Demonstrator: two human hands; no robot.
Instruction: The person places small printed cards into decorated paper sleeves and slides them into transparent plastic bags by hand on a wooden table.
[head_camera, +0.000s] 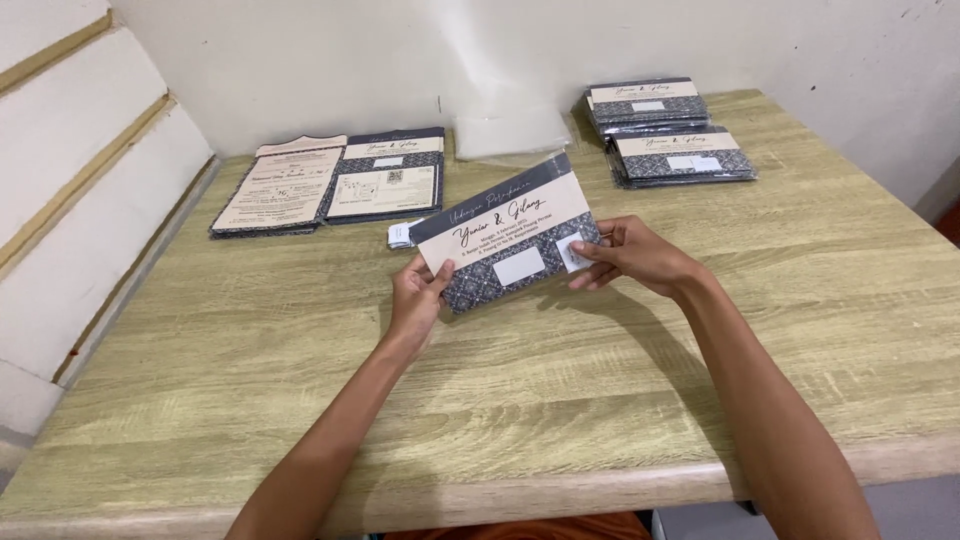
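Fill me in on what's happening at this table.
A person holds a cream and dark patterned card envelope above the wooden table, left hand at its lower left corner, right hand pressing a small white label at its right end. Two stacks of similar envelopes sit far right, opened cards far left, clear sleeves between them.

Soft, even indoor light fills the scene, bright enough to show the wood grain of the table (560, 400) clearly, and it seems to come from above and somewhat to the left, though the source itself is outside the view. Faint, diffuse shadows lie on the table just right of and below the raised card (505, 235) and along the forearms, with no hard edges and only a mild sheen on the clear plastic sleeves (510, 130) at the table's far edge. Focus is sharp at the table's middle, while slight wide-angle stretching bends its near edge and corners.
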